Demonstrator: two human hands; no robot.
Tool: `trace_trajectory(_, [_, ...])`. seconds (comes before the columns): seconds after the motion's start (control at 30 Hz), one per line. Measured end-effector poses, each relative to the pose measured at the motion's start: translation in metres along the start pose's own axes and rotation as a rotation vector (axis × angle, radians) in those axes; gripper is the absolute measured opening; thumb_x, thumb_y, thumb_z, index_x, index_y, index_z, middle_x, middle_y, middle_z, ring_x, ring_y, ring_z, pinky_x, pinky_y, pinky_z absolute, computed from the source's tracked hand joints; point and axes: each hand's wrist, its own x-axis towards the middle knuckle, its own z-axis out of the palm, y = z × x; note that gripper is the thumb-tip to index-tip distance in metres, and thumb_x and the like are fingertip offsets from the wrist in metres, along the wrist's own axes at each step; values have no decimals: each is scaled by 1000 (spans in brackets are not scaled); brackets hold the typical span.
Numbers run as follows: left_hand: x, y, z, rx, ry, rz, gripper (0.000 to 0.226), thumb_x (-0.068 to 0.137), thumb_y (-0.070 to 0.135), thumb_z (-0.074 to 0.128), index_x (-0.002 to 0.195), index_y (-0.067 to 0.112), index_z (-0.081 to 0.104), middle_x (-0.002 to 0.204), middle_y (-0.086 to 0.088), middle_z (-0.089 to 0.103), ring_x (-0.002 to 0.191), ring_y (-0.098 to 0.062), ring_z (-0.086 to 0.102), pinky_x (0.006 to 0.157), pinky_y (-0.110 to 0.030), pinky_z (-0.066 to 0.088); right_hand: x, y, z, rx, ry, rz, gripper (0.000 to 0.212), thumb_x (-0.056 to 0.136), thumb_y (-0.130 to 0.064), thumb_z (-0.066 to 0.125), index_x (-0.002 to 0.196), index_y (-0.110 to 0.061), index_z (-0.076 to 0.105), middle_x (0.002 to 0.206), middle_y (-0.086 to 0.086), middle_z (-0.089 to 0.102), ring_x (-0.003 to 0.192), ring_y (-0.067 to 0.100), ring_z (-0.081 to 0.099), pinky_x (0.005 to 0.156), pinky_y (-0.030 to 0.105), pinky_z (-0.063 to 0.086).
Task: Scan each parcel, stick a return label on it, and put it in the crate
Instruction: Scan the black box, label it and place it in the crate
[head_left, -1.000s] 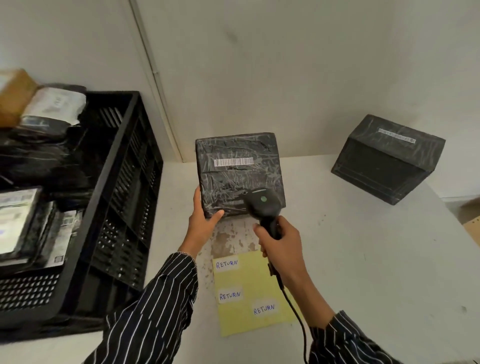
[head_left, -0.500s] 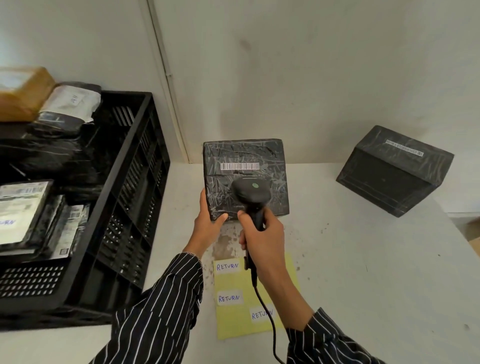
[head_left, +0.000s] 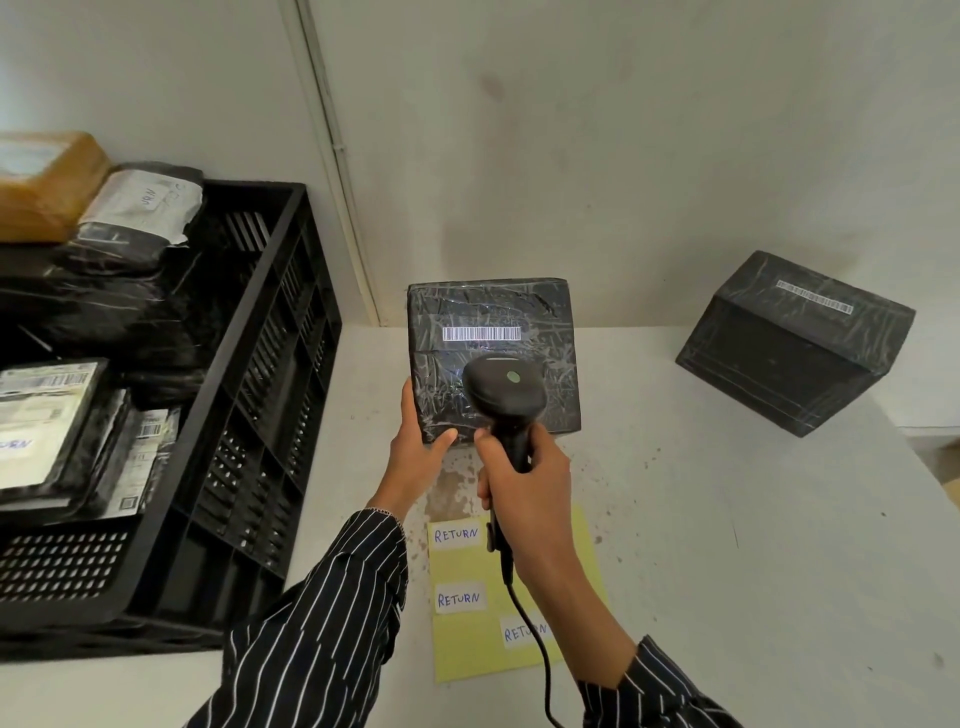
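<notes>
A white worktop (head_left: 727, 545) is seen, with a black crate (head_left: 270, 395) set at its left edge and stacked with wrapped packages. A second black parcel (head_left: 795, 343) is placed near the back right corner. Over the middle of the worktop a black parcel (head_left: 493, 312) is held up, gripped at its lower left corner by the left hand (head_left: 421, 457), its barcode (head_left: 481, 333) turned upward. A yellow sheet (head_left: 467, 649) bearing three RETURN labels (head_left: 456, 535) is laid by the front edge. A corded scanner (head_left: 504, 389) is clasped by the right hand (head_left: 530, 488), its head aimed at the parcel.
</notes>
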Motion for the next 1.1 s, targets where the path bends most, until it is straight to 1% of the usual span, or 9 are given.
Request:
trace_trajectory(0.1, [1,0,0,16,8,-2,85,93,13,57,150,29,-4,149,-5,35,132,-19,40,98,-22,30,-1,-2,0,-4,-5,-8,11,84,-22,63,86,-13,58,68,15,55,58,19,47,51,23,43])
trace_trajectory(0.27, [2,0,1,62,16,-18,85,93,15,57,149,30,-4,150,-8,33,134,-23,38,97,-22,29,-2,-3,1,-11,-2,-27,12,82,-23,64,85,-13,58,66,14,54,58,20,46,55,31,43])
trace_trajectory(0.4, [4,-2,0,82,22,-18,87,92,17,59,149,32,-5,152,-7,30,136,-24,36,108,-31,29,-3,-4,2,-11,-3,-31,11,82,-21,64,84,-12,58,64,12,52,57,19,45,55,32,42])
trace_trajectory(0.53, [3,0,0,59,19,-29,85,92,14,57,150,30,-3,146,-7,39,129,-22,43,97,-23,32,-3,-4,1,-15,-6,-31,11,83,-21,64,85,-12,58,63,10,53,56,18,46,55,31,43])
trace_trajectory(0.67, [3,-1,-1,36,1,-30,85,93,14,56,150,30,-4,150,-5,34,134,-20,38,100,-24,31,-1,0,-2,-54,-1,-49,11,82,-24,65,85,-15,58,65,7,54,59,18,47,57,32,44])
trace_trajectory(0.83, [4,1,-3,47,-28,-34,84,94,16,55,150,31,-6,155,-3,25,139,-22,30,107,-30,27,20,26,-38,-389,108,-131,16,84,-20,65,92,-19,52,75,-4,55,59,6,48,52,14,40])
trace_trajectory(0.9, [7,2,-4,48,-52,-46,84,94,18,54,150,32,-8,156,-2,20,142,-22,25,110,-34,24,29,49,-65,-576,150,-115,25,84,-19,65,100,-19,46,85,-2,55,66,7,53,53,21,40])
trace_trajectory(0.97, [13,4,-6,45,-67,-66,85,95,19,54,149,32,-9,157,-1,17,143,-22,22,112,-35,23,36,77,-96,-763,190,-71,31,84,-18,64,105,-13,43,95,3,50,71,21,56,59,32,42])
trace_trajectory(1.1, [32,9,-8,39,-81,-148,86,93,21,57,151,28,-6,156,-3,22,141,-24,26,114,-39,26,49,126,-147,-1033,227,18,32,84,-12,63,106,0,43,101,16,43,65,30,47,54,36,36])
